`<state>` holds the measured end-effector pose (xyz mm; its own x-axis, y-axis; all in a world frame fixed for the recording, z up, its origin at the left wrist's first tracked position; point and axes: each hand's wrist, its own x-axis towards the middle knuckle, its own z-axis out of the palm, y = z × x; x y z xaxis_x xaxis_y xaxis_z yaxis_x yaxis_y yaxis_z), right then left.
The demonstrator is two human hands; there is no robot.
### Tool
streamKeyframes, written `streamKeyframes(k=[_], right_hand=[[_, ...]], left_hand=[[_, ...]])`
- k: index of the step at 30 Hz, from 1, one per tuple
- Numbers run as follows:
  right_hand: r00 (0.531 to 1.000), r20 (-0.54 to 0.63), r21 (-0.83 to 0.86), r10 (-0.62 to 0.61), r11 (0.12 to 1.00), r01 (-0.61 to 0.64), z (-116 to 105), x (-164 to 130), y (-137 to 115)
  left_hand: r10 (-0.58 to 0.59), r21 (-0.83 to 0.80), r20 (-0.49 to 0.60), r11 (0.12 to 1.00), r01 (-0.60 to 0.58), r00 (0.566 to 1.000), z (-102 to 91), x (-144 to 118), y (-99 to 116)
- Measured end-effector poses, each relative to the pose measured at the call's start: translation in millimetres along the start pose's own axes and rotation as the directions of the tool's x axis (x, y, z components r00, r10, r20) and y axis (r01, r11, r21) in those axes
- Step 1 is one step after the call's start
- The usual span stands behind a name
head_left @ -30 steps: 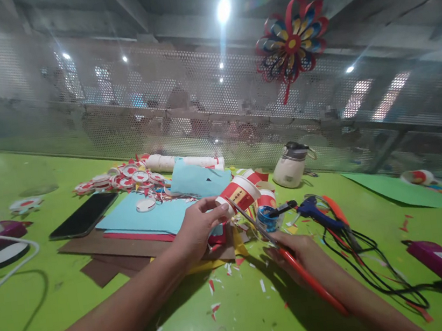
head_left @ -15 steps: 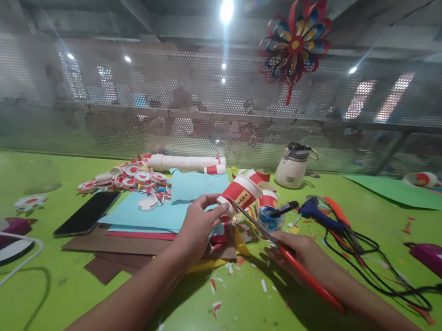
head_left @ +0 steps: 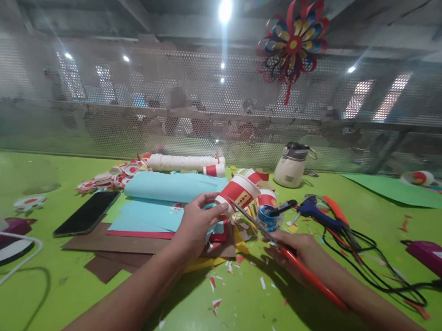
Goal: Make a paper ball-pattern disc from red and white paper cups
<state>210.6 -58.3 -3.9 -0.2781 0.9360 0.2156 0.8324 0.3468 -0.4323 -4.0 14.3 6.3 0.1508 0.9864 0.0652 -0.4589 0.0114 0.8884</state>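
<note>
My left hand (head_left: 196,224) is closed around a red and white paper cup (head_left: 240,191), which is tilted with its open end to the right. In my right hand (head_left: 302,250) is a pair of scissors (head_left: 315,280) with red handles. The scissor blades point up and left and meet the cup's edge near my left fingertips; whether they cut into it I cannot tell. Behind the held cup lie other paper cups (head_left: 266,198). A blue tape roll or small container (head_left: 269,219) sits just right of the blades.
Light blue paper (head_left: 162,187), partly curled, lies over brown sheets (head_left: 133,243). A phone (head_left: 86,213), red and white paper pieces (head_left: 103,181) and a stacked cup tube (head_left: 183,161) are beyond. Rightward are a glue gun (head_left: 321,215), its black cable, a jug (head_left: 291,167) and green paper (head_left: 404,193).
The light blue paper behind my left hand has lifted and curled to the left, covering some of the round paper pieces. Both hands, the cup and the scissors have hardly moved.
</note>
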Motion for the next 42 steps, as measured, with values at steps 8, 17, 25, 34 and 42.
streamKeyframes(k=[8,17,25,34,42], right_hand=[[1.000,0.001,0.048,0.000,0.999,0.000,0.2,2.6,-0.6],[1.000,-0.013,0.114,-0.015,0.993,0.017,-4.3,0.2,-2.5],[0.998,-0.062,0.143,-0.025,0.989,0.034,3.3,-2.6,2.2],[0.999,-0.036,0.078,-0.040,0.996,0.042,-3.9,-2.1,-0.8],[0.998,0.015,0.164,-0.058,0.985,0.054,-7.5,0.8,-5.0]], left_hand=[[0.044,0.030,0.037,0.999,-0.045,0.998,-4.7,4.3,-3.6],[0.157,0.356,0.049,0.920,-0.164,0.986,-0.9,-2.0,3.8],[0.171,0.338,0.078,0.922,-0.188,0.982,-0.8,-2.0,3.4],[0.145,0.221,0.089,0.962,-0.161,0.986,-3.4,0.9,1.6],[0.169,0.288,0.058,0.941,-0.178,0.984,-3.1,3.3,2.5]])
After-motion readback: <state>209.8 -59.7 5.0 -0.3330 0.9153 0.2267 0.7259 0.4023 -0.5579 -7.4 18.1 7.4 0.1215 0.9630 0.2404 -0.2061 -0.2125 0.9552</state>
